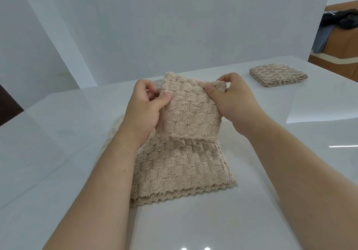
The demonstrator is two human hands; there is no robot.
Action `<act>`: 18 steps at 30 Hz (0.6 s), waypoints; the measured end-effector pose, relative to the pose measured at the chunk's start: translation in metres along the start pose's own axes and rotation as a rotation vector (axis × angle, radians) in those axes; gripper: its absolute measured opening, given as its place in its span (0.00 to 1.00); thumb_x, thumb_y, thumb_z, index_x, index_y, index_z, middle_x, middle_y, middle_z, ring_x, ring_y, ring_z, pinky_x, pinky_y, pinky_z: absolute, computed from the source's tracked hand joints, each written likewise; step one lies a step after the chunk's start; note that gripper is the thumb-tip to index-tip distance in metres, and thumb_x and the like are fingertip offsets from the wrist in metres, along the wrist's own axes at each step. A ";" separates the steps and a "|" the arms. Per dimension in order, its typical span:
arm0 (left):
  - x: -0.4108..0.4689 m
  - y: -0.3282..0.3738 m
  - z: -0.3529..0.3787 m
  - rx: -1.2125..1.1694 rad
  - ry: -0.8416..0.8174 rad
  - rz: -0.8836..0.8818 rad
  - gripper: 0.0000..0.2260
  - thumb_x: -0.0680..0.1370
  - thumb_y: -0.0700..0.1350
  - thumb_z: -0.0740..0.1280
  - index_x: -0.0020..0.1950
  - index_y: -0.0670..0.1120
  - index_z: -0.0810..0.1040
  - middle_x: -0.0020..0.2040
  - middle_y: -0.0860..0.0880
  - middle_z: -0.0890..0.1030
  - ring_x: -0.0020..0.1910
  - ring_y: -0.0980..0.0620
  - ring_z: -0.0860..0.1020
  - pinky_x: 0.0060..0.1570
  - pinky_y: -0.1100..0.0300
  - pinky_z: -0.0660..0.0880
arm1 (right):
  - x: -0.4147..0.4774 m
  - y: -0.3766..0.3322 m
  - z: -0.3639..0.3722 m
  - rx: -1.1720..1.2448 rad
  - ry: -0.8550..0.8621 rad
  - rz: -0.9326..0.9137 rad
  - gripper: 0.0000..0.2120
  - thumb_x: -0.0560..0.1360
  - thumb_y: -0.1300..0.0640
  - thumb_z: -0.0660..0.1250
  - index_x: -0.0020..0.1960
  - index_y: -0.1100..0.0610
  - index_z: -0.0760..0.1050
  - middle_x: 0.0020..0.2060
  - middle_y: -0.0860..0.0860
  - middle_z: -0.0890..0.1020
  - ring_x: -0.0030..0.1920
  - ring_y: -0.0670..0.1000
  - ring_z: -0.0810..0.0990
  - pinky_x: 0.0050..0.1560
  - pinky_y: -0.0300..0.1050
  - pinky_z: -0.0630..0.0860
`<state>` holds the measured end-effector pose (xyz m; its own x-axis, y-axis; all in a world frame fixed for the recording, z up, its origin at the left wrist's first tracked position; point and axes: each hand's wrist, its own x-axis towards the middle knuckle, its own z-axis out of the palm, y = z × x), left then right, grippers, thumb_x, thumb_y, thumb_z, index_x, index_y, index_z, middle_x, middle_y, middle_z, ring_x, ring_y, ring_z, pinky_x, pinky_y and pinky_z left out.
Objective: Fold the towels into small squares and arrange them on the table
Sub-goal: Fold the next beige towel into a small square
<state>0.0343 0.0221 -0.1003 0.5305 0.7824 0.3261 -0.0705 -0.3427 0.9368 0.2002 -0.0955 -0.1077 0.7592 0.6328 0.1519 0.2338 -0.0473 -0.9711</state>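
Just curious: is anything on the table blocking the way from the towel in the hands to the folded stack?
Nothing visible: only bare table lies between the held towel and the folded stack at far right.

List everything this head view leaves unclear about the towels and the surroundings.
Head view, held towel: its far side faces away; the left hand and right hand cover its upper corners.
Head view, flat towels beneath: the left forearm hides their left part; their number is unclear.
Head view, folded stack: too small to count layers.
Head view, dark clothing: cut off by the right edge.
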 end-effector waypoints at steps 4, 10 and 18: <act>-0.006 -0.001 0.006 0.260 -0.071 0.151 0.12 0.83 0.42 0.65 0.50 0.58 0.81 0.52 0.58 0.82 0.45 0.56 0.82 0.47 0.50 0.80 | -0.002 0.001 0.002 0.087 0.026 0.055 0.20 0.76 0.43 0.72 0.61 0.50 0.69 0.51 0.51 0.82 0.50 0.53 0.84 0.51 0.54 0.83; 0.002 -0.008 0.006 -0.010 0.140 -0.016 0.10 0.80 0.46 0.65 0.52 0.55 0.86 0.60 0.51 0.84 0.62 0.50 0.80 0.61 0.43 0.78 | -0.007 -0.009 0.004 0.575 -0.237 0.266 0.28 0.76 0.45 0.73 0.69 0.52 0.66 0.60 0.59 0.81 0.53 0.57 0.86 0.56 0.57 0.83; 0.011 -0.012 0.004 -0.283 0.305 -0.257 0.09 0.84 0.39 0.62 0.60 0.42 0.80 0.58 0.40 0.84 0.57 0.43 0.83 0.56 0.47 0.81 | -0.012 -0.002 0.010 0.498 -0.449 0.028 0.44 0.62 0.65 0.76 0.73 0.41 0.67 0.70 0.54 0.69 0.65 0.57 0.79 0.66 0.55 0.77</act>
<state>0.0441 0.0330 -0.1088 0.2919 0.9544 0.0627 -0.2188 0.0028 0.9758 0.1847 -0.0949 -0.1090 0.4092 0.9018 0.1391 -0.1724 0.2261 -0.9587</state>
